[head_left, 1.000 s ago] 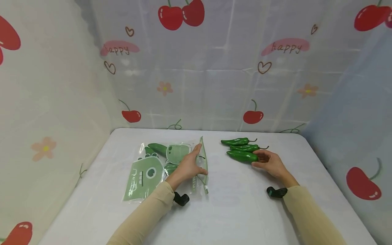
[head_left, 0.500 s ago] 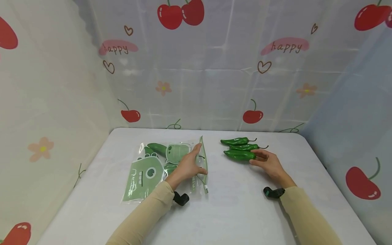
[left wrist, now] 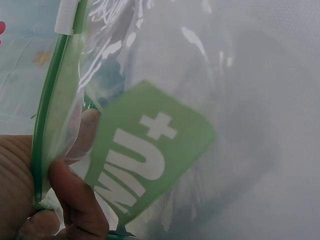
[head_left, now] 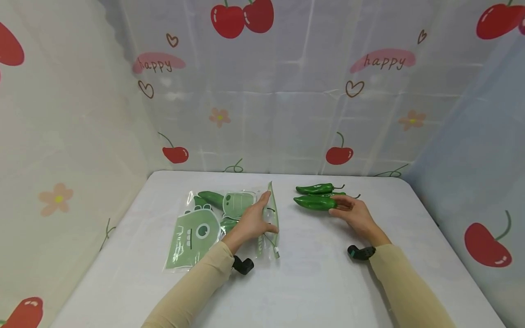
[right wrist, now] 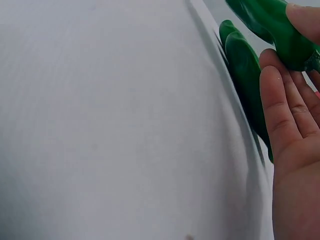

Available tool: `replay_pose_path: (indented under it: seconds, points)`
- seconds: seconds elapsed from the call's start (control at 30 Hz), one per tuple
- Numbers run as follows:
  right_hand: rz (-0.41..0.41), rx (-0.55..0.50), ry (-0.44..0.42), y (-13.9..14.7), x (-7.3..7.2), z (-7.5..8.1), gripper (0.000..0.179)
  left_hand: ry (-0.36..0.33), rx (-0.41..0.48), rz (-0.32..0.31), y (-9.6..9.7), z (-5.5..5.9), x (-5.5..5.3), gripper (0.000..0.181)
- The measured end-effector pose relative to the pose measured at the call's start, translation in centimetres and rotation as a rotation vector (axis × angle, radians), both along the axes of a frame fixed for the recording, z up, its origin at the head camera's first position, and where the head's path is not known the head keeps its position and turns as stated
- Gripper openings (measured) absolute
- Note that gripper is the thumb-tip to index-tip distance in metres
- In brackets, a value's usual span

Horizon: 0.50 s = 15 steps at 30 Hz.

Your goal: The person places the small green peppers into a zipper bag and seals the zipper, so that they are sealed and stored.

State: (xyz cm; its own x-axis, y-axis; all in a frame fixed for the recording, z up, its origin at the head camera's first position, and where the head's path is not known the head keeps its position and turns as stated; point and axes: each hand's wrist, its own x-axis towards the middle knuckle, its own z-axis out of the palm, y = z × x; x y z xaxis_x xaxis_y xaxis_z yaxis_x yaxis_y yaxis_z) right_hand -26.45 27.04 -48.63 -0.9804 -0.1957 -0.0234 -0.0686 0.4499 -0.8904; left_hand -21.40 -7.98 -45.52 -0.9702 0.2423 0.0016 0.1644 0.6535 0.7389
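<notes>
My left hand (head_left: 251,224) grips the mouth of a clear zip bag (head_left: 186,248) printed with green cartoon faces, lying on the left of the table. Green peppers (head_left: 211,198) show through its film. In the left wrist view, the thumb (left wrist: 75,192) curls at the bag's green zip edge (left wrist: 50,95), beside a white slider. On the right, my right hand (head_left: 357,216) pinches a green chili pepper (head_left: 313,203) by its stem end, tip pointing left. Behind it lie two more chili peppers (head_left: 316,188), one partly covered; the right wrist view shows the held pepper (right wrist: 290,45) above them.
A white-covered table (head_left: 303,282) spreads under everything. Cherry-printed curtains (head_left: 279,114) close it in at the back and both sides. Black wrist cameras (head_left: 361,253) sit at the sleeve cuffs.
My right hand has carried the pepper left and slightly up, so it now overlaps the middle pepper in the head view. My left hand has kept its place on the bag.
</notes>
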Motion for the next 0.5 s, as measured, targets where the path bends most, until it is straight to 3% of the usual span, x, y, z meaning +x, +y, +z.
replay_pose_path:
  seconds: [0.5]
  points:
    - [0.09,-0.111,0.012,-2.7,-0.6,1.2,0.057,-0.005,-0.001,0.0,0.0,0.0,-0.1,0.122]
